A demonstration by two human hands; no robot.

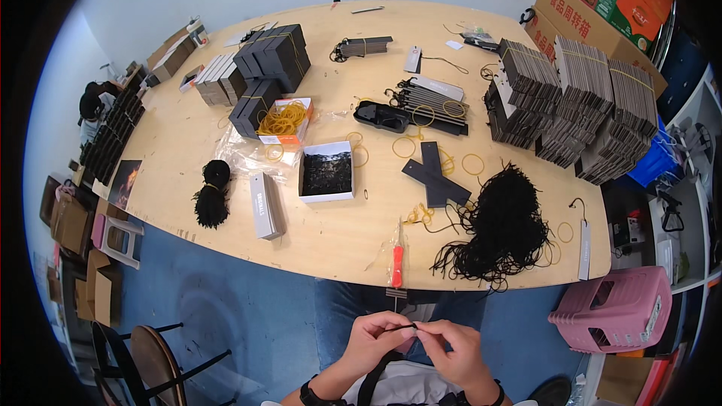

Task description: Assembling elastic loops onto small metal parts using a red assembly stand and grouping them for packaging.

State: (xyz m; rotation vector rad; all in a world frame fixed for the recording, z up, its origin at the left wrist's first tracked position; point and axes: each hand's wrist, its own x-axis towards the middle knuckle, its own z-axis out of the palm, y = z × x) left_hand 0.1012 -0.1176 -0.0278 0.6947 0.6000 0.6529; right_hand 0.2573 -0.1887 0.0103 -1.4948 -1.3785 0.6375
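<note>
Black cord (pixel 401 327), a short dark length of it, is held at the front of the body, just off the near edge of the pale wooden table (pixel 177 173). Clock positions are read from the hands, with twelve pointed straight across the tabletop.

Left hand (pixel 374 343): the cord is clamped between thumb and forefinger. Right hand (pixel 450 349): thumb and forefinger are brought together on the cord's right end, close against the left fingertips; the remaining fingers are bent. A black watch (pixel 309 394) is worn on the left wrist.

Twelve o'clock: a red-handled tool (pixel 397 265) is laid near the table edge; farther out, dark flat tags (pixel 435 178) are crossed over one another.

One o'clock: a large tangle of black cords (pixel 505 222) is heaped; well beyond it, grey tag stacks (pixel 583 94) are piled, some bound with yellow bands.

Two o'clock: a single corded tag (pixel 584 250) is placed by the right-hand edge.

Three o'clock: a pink stool (pixel 618 312) is seen on the floor.

Ten o'clock: a light grey tag stack (pixel 265 207) is set beside a tied black bundle (pixel 213 194).

Eleven o'clock: small black pieces are contained in a white box (pixel 304 180); behind it, yellow rubber bands (pixel 283 118) are heaped in another box.
</note>
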